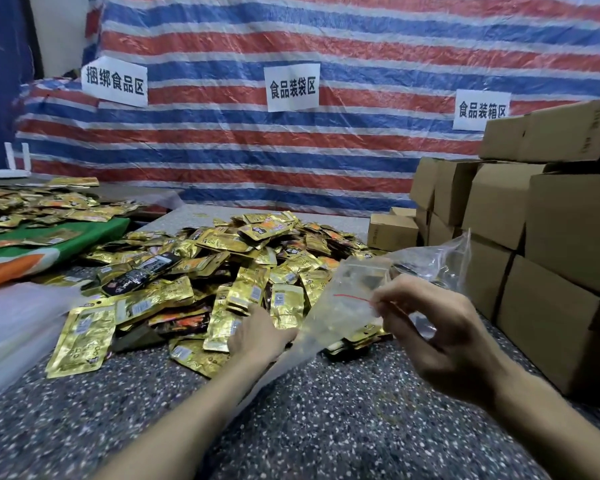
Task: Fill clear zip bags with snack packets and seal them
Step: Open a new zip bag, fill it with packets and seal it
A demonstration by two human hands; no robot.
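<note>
the right hand [440, 327] has its thumb and fingertips [388, 295] curled together, pinching the top edge of a clear zip bag [336, 313] right by its red zip line [352, 297]. the bag hangs tilted between the two hands, over the near edge of the heap; it looks mostly empty, though its film blurs what lies behind it. the left hand [257, 336] reaches to the bag's lower left edge, back of the hand up. its fingers are hidden beyond the hand and the film, so i cannot tell whether they grip the bag, a packet or nothing. under and beyond both hands spreads a pile of gold snack packets [222, 268] on a speckled surface [291, 427]. a crumpled bunch of clear plastic [440, 252] sits behind the right hand. stacked cardboard boxes [551, 237] stand at the right. to the left, more packets [32, 206] lie on a green and orange cloth [66, 244]. a red, white and blue striped tarp [291, 157] with three paper signs [292, 87] backs it all.
</note>
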